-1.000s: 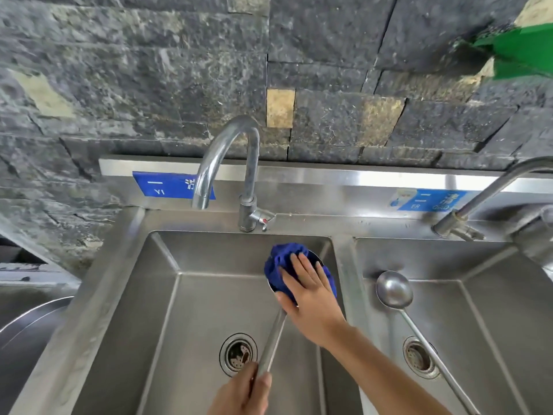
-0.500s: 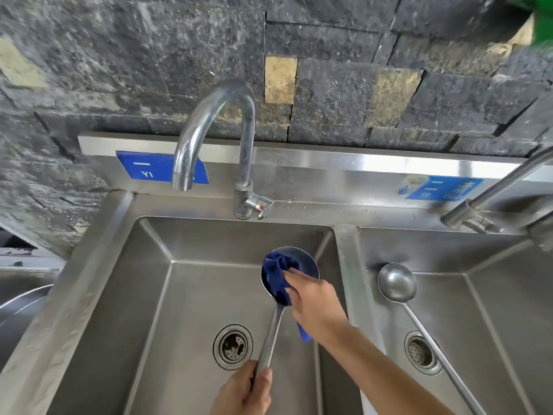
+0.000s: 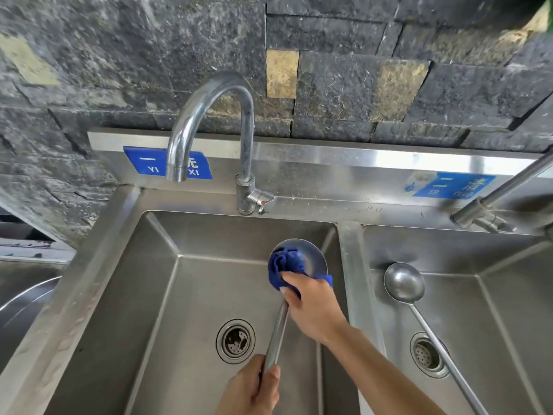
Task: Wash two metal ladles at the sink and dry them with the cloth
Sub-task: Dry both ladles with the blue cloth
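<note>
The left hand (image 3: 254, 390) has its grip closed around the lower end of the handle of a metal ladle (image 3: 276, 333), with the thumb lying along the shaft. The right hand (image 3: 314, 307) has its grip pinched on a blue cloth (image 3: 284, 266), and it presses the bunched cloth into the left part of the ladle bowl. The right part of the bowl is bare and shiny. A corner of the cloth comes out at the right side of the hand, just beside the bowl rim. The right hand covers the place where the handle joins the bowl, so this joint is hidden.

This ladle is held over the left basin (image 3: 167, 295) of the steel sink, near its right wall and its back right corner. The handle runs down toward the person, passing just to the right of the round drain (image 3: 235, 341).

The second ladle (image 3: 404, 285) lies in the right basin (image 3: 508, 310), with its bowl near the back left corner and its long handle going diagonally over the other drain (image 3: 426, 354) to the lower edge of the view. A steel divider (image 3: 353, 265) stands between the two basins.

Behind the left basin a curved tap (image 3: 209, 115) rises, its spout pointing down on the left side, well apart from the hands. A second tap (image 3: 502, 190) comes in from the right. Two blue labels (image 3: 143, 163) are on the steel backsplash, under a dark stone wall (image 3: 119, 55). At the far left, the rim of a metal bowl (image 3: 27, 298) is partly visible.
</note>
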